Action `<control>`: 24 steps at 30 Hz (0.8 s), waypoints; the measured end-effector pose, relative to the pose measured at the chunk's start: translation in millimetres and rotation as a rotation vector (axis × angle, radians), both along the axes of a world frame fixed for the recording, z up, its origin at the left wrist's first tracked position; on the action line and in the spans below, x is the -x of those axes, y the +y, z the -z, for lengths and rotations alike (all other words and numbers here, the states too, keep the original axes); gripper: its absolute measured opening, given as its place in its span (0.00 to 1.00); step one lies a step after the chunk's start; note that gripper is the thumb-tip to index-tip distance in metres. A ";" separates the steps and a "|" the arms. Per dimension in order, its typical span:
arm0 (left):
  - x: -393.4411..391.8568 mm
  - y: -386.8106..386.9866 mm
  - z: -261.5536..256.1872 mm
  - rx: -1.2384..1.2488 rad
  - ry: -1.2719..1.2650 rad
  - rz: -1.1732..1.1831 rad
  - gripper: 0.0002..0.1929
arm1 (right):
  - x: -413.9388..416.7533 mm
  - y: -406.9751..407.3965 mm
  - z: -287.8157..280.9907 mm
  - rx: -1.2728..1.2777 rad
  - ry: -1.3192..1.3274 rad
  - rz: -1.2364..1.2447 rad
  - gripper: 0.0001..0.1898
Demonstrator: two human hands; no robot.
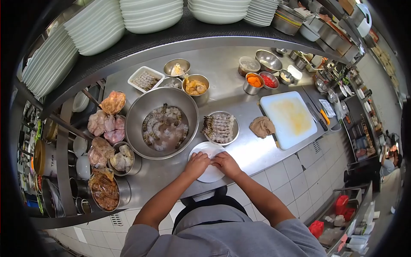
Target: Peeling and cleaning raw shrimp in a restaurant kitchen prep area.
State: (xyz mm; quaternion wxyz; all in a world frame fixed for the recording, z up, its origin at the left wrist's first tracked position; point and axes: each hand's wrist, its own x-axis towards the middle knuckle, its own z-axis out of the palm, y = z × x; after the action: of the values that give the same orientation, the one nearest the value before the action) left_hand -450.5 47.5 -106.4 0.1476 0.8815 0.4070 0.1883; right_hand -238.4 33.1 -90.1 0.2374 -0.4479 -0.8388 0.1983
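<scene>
My left hand (197, 164) and my right hand (226, 163) meet over a round white plate (205, 176) at the counter's front edge. Their fingertips are bent and close together, low over the plate. Something small and pale seems to lie at the fingers, but they mostly hide it. Just beyond the plate, a metal bowl (236, 132) holds a row of straightened shrimp (221, 127) with their tails to the left. To the left stands a large steel basin (135, 109) with peeled, tail-on shrimp (165, 125) in cloudy liquid.
Bagged meat (106, 123) and metal containers line the left side. A white cutting board (269, 106) lies right, beside a brown cloth (262, 127) and knives (316, 117). Behind are a white basket of shrimp (146, 79) and sliced carrots (254, 80). Stacked plates (152, 16) fill the overhead shelf.
</scene>
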 end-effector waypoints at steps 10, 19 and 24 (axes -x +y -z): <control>-1.3 -2.7 -10.1 -0.012 -0.083 -0.025 0.06 | -0.6 1.8 -2.0 -0.007 0.044 0.051 0.14; -11.8 0.8 -3.0 -0.002 0.010 0.039 0.07 | -3.9 5.2 10.4 -0.019 0.071 0.023 0.06; -17.0 0.2 -3.6 -0.033 0.050 0.045 0.07 | -7.5 4.4 12.8 -0.071 0.024 -0.005 0.06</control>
State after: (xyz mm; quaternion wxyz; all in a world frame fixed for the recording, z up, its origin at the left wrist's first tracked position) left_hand -433.5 47.7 -102.8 0.1269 0.8972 0.3874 0.1698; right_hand -230.8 37.4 -102.8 0.2629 -0.4348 -0.8434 0.1745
